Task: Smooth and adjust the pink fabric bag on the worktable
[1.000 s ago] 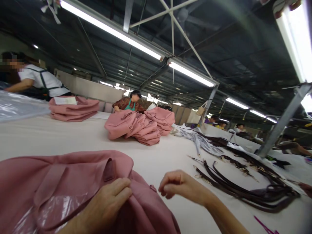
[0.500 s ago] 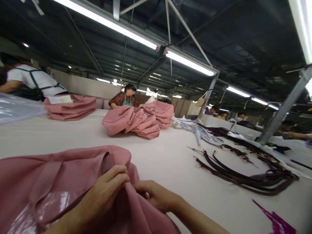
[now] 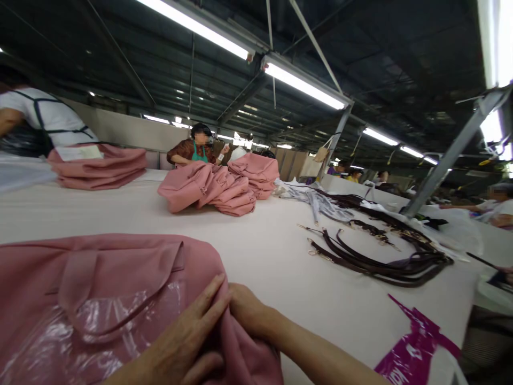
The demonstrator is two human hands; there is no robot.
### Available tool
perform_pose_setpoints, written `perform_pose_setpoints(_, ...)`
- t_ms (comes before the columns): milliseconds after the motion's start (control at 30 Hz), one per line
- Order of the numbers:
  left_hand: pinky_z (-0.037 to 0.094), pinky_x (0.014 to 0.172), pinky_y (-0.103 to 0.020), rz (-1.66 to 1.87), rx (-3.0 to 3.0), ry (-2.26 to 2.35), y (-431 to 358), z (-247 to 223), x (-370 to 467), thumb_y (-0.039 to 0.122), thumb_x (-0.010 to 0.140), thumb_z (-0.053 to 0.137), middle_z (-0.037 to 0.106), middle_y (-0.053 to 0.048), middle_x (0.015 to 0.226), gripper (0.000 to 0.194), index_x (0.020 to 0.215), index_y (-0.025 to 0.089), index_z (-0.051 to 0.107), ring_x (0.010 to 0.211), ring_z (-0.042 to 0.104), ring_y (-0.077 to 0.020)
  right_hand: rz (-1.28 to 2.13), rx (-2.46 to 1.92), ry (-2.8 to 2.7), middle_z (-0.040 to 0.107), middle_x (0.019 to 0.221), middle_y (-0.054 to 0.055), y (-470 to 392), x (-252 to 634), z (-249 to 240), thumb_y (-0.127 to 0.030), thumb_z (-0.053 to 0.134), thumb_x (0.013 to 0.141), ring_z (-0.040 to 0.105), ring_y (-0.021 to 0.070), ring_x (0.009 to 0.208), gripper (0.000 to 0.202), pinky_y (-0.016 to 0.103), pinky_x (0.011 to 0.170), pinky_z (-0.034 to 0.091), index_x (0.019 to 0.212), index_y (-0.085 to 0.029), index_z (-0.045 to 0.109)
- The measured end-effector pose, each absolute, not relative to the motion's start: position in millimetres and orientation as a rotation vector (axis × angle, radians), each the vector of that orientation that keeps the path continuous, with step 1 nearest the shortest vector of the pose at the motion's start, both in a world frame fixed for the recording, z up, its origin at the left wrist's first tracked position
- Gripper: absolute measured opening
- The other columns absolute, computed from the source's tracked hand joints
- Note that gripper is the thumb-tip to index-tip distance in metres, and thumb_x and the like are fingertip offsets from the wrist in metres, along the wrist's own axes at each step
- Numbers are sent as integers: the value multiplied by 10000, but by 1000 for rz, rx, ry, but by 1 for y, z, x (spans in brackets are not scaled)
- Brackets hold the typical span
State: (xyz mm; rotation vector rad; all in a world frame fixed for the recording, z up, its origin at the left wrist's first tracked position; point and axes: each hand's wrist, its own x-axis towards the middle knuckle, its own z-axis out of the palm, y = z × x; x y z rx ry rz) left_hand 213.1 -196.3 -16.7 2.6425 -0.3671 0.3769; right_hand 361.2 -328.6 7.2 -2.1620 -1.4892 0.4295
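Pink fabric bag [image 3: 100,289] with a clear plastic-wrapped handle lies at the near edge of the white table [image 3: 264,251]. Left hand [image 3: 188,342] rests flat on it, fingers extended; right hand [image 3: 246,313] pinches its edge, fingers closed. Dark brown straps [image 3: 377,262] lie well apart.

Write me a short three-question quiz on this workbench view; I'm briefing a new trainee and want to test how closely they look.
1. True or false: both hands rest on the pink bag.
2. What lies on the table right of the hands? A) dark straps B) scissors C) thread cones
3. Fill in: clear ____ film covers part of the near bag.

Key:
1. True: the left hand lies flat on it and the right hand grips its edge.
2. A, the dark straps.
3. plastic.
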Motion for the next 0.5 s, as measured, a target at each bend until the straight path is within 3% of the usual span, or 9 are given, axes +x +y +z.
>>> perform_pose_setpoints(67, 231, 1175, -579, 348, 2658, -375, -195, -19, 214, 83, 764, 575, 16, -74, 1654, 1066, 1541, 319, -115, 1506, 128, -308, 346, -2237, -1379, 697, 904, 123, -335, 362, 15, -180, 504, 878, 573, 223, 785, 163, 353, 750, 448, 833, -131, 653)
perform_pose_setpoints(167, 259, 1159, -596, 354, 2692, -388, -190, -22, 217, 115, 753, 605, 5, -83, 1650, 1113, 1527, 328, -166, 1488, 179, -350, 418, -2241, -1298, 636, 727, 6, -354, 363, 31, -163, 599, 763, 526, 147, 658, 15, 257, 607, 381, 766, -159, 614)
perform_pose_setpoints(267, 301, 1144, -596, 396, 2726, -426, -188, -25, 219, 140, 750, 624, 11, -99, 1645, 1138, 1517, 323, -197, 1468, 227, -377, 564, -2204, -1307, 557, 619, -55, -379, 359, 49, -147, 588, 732, 500, 93, 601, 65, 204, 550, 334, 669, -160, 592)
perform_pose_setpoints(433, 331, 1134, -576, 538, 2728, -439, -190, -27, 215, 185, 828, 574, 0, -109, 1647, 1010, 1542, 293, -132, 1474, 218, -367, 693, -2176, -1242, 668, 771, -14, -415, 347, 77, -225, 505, 854, 581, 119, 715, 215, 223, 658, 406, 846, -170, 712)
perform_pose_setpoints(500, 335, 1134, -580, 590, 2726, -427, -191, -27, 215, 194, 851, 550, 37, -98, 1650, 946, 1554, 301, -74, 1476, 227, -357, 702, -2222, -1273, 673, 866, 0, -421, 341, 79, -335, 617, 839, 574, 135, 771, 206, 231, 662, 396, 926, -178, 717)
